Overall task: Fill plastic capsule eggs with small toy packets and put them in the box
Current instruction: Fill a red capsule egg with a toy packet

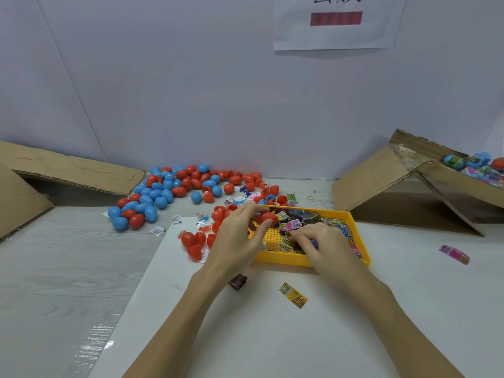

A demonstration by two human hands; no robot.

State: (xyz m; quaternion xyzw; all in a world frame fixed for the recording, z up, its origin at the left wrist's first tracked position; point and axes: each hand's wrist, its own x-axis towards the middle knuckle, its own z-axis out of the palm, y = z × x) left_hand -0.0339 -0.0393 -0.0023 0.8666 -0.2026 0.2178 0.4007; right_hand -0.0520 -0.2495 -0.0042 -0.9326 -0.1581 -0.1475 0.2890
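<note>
My left hand (240, 236) holds a red capsule egg half (268, 218) between thumb and fingers over the left end of the yellow tray (313, 261). My right hand (324, 246) reaches into the tray with curled fingers on the small toy packets (297, 223); whether it pinches one I cannot make out. A heap of red and blue capsule eggs (174, 190) lies at the back left. The cardboard box (463, 181) at the right holds filled eggs and packets.
Red egg halves (195, 242) lie just left of the tray. Loose packets lie on the white sheet: a yellow one (293, 295), a dark one (238, 281) and a pink one (454, 254). Cardboard flaps (68, 170) stand at the far left.
</note>
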